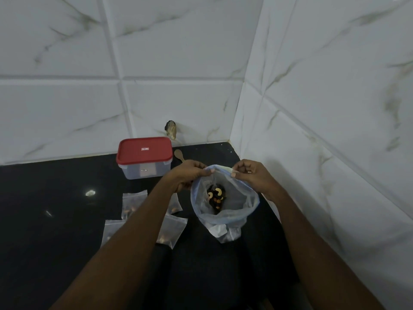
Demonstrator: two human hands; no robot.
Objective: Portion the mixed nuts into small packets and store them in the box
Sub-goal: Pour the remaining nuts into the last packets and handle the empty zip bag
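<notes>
Both forearms reach forward from the bottom edge of the view, over a dark counter [55, 209] set into a tiled corner. The left hand [187, 173] and the right hand [252, 175] each pinch the far rim of a big clear bag [237, 204] between thumb and fingers, holding its mouth wide and lifted. The mixed nuts [215, 196] sit in a small heap at the bottom of it, with pale cashews showing among darker pieces.

Several small packets [172, 232] lie flat on the counter just left of the bag, partly hidden under the left forearm; a few nuts show through their clear plastic. Whether they are sealed I cannot tell. Behind them stands the box [145, 159], its red lid [145, 149] shut, and a wooden spoon [179, 155] lies just beside it, behind the left hand.

I judge the portioning to be the step in hand, and well along: packets hold nuts, and little is left in the bag. None is in the box yet. The next move probably calls for one hand to leave the rim and fetch the spoon or a packet, while the other keeps the mouth open. The film is limp, and with one hand gone the bag may sag or tip.
</notes>
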